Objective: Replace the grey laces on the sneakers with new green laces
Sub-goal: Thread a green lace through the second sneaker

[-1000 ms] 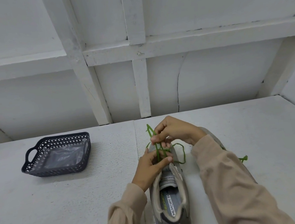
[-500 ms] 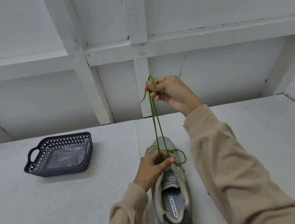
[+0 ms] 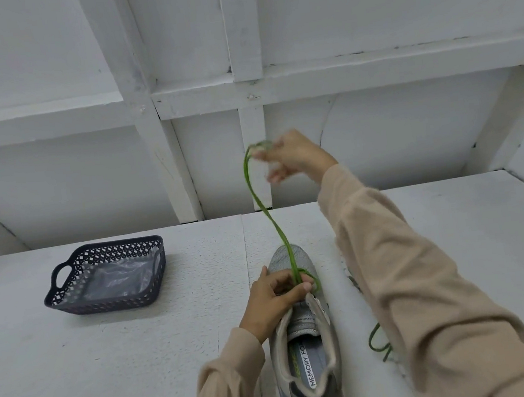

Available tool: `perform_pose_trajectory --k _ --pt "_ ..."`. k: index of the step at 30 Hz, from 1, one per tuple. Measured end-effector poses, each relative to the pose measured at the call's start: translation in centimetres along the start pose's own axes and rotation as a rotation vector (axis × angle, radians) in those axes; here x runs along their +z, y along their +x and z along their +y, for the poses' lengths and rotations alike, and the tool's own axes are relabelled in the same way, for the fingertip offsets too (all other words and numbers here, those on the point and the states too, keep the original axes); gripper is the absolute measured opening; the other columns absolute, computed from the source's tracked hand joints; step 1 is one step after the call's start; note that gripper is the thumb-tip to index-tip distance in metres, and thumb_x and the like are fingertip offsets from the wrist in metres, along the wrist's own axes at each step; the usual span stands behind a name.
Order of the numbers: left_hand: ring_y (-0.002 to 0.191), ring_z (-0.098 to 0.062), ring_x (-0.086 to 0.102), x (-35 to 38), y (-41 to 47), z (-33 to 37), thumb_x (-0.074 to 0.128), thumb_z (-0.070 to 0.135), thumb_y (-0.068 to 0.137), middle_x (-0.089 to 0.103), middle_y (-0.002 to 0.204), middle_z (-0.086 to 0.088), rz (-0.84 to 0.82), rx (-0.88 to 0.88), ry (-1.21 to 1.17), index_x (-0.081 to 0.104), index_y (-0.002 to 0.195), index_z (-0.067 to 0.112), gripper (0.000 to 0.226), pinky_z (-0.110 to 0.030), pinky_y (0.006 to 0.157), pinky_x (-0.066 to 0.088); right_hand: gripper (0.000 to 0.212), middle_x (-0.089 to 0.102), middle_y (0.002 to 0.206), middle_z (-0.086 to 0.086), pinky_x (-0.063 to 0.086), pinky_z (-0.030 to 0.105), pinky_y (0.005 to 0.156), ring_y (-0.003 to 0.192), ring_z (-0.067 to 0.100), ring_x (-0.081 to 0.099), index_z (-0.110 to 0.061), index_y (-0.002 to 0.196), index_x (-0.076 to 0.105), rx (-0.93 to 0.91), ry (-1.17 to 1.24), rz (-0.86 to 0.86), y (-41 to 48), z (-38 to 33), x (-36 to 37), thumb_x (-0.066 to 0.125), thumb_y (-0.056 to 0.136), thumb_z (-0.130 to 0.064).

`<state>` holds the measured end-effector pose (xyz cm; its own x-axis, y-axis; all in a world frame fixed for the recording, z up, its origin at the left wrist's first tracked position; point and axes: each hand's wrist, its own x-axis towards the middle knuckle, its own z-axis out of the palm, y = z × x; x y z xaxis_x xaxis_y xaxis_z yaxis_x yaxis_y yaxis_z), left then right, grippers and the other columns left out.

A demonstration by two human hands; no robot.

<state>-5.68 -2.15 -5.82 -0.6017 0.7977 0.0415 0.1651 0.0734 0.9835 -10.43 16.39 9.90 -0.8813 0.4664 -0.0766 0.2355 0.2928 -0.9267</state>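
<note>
My left hand [image 3: 276,295] pinched the green lace [image 3: 269,214] against the sneaker [image 3: 304,341] on the table [image 3: 142,361], anchoring it there; my right hand [image 3: 295,158] held its length high (grip too blurred to tell).

Grey mesh sneaker [image 3: 302,351] is sitting flat on its sole, toe pointing away, heel twd the camera, w/ a beige collar lining and an insole reading MEMORY FO (rest is hidden). The left hand [image 3: 276,295] is gripping its upper by the eyelets. The green lace [image 3: 268,212] is rising from there as two strands side by side in a loose S-curve, up to where the right hand [image 3: 292,158] is pinching it (blurry up there tbh). A small green loop is sticking out by the left thumb, and another green bit is lying curled right of the shoe, can't tell if it's the same lace.
</note>
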Motion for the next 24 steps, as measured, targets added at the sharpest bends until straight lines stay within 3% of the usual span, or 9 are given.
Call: perform_pose_trajectory --k 2,3,5,7,9,11,14,21,24 --pt "0.089 -0.002 0.069 0.0 0.0 -0.1 0.071 0.026 0.081 0.075 0.085 0.013 0.017 -0.012 -0.015 0.07 0.082 0.023 0.004 -0.03 0.116 -0.01 0.038 0.066 0.067 0.01 0.057 0.032 0.059 0.052 0.023 0.065 -0.006 0.079 0.055 0.119 -0.481 -0.058 -0.7 2.2 -0.7 0.071 0.086 -0.04" --pt "0.088 -0.002 0.069 0.1 0.0 -0.1 0.071 0.022 0.083 0.075 0.084 0.013 0.028 -0.013 -0.025 0.07 0.082 0.023 0.002 -0.025 0.114 -0.01 0.045 0.068 0.068 0.011 0.056 0.032 0.061 0.055 0.023 0.066 -0.003 0.08 0.06 0.187 -0.579 -0.16 -1.5 3.2 -0.9 0.068 0.087 -0.047" --pt "0.085 0.0 0.069 0.1 0.0 0.0 0.072 0.014 0.085 0.075 0.084 0.011 0.029 -0.008 -0.041 0.069 0.082 0.021 0.008 -0.013 0.11 -0.007 0.062 0.073 0.078 0.008 0.05 0.026 0.058 0.059 0.019 0.067 -0.002 0.088 0.071 0.291 -0.646 -0.419 -3.6 5.0 -0.9 0.057 0.087 -0.062" --pt "0.087 0.0 0.069 0.1 0.1 0.0 0.074 0.019 0.083 0.076 0.086 0.01 0.033 -0.009 -0.034 0.07 0.083 0.019 0.004 -0.013 0.111 -0.007 0.064 0.073 0.076 0.002 0.043 0.023 0.054 0.057 0.015 0.063 -0.005 0.091 0.075 0.297 -0.634 -0.549 -5.6 6.9 -0.5 0.056 0.084 -0.066" --pt "0.094 -0.003 0.068 0.0 0.1 0.1 0.073 0.032 0.078 0.076 0.088 0.01 0.003 -0.008 -0.032 0.073 0.084 0.022 0.012 -0.033 0.118 -0.011 0.049 0.069 0.068 -0.002 0.035 0.02 0.048 0.053 0.013 0.056 -0.006 0.09 0.075 0.235 -0.45 -0.522 -7.2 8.6 0.5 0.068 0.083 -0.054" --pt "0.098 -0.006 0.068 -0.1 0.2 -0.4 0.073 0.039 0.076 0.076 0.091 0.009 -0.033 -0.011 -0.027 0.074 0.085 0.025 0.017 -0.053 0.119 -0.002 0.026 0.061 0.061 -0.004 0.028 0.019 0.044 0.05 0.011 0.048 -0.007 0.083 0.075 0.163 -0.169 -0.419 -8.3 9.5 1.5 0.076 0.081 -0.033" --pt "0.098 -0.014 0.07 -0.4 0.3 -0.7 0.075 0.046 0.074 0.076 0.094 0.003 -0.065 -0.026 -0.072 0.074 0.089 0.024 0.027 -0.063 0.115 0.011 0.014 0.063 0.062 0.0 0.027 0.019 0.043 0.048 0.01 0.044 -0.002 0.074 0.073 0.065 0.036 -0.296 -9.1 9.2 2.4 0.078 0.08 -0.014" --pt "0.096 -0.012 0.069 -0.4 0.6 -0.1 0.076 0.045 0.071 0.075 0.094 0.009 -0.055 -0.034 0.003 0.074 0.087 0.027 0.024 -0.064 0.112 0.019 0.02 0.07 0.066 0.003 0.033 0.015 0.043 0.046 0.01 0.041 -0.01 0.061 0.068 -0.031 0.251 -0.117 -8.8 5.4 1.9 0.075 0.08 -0.008" --pt "0.09 -0.012 0.07 -0.5 0.8 0.0 0.079 0.022 0.077 0.075 0.093 -0.001 -0.026 -0.057 -0.073 0.075 0.085 0.022 0.009 -0.046 0.106 0.037 0.019 0.069 0.065 0.002 0.031 0.017 0.044 0.046 0.011 0.04 -0.004 0.064 0.066 -0.026 0.32 -0.081 -8.5 5.1 2.2 0.075 0.081 -0.008"
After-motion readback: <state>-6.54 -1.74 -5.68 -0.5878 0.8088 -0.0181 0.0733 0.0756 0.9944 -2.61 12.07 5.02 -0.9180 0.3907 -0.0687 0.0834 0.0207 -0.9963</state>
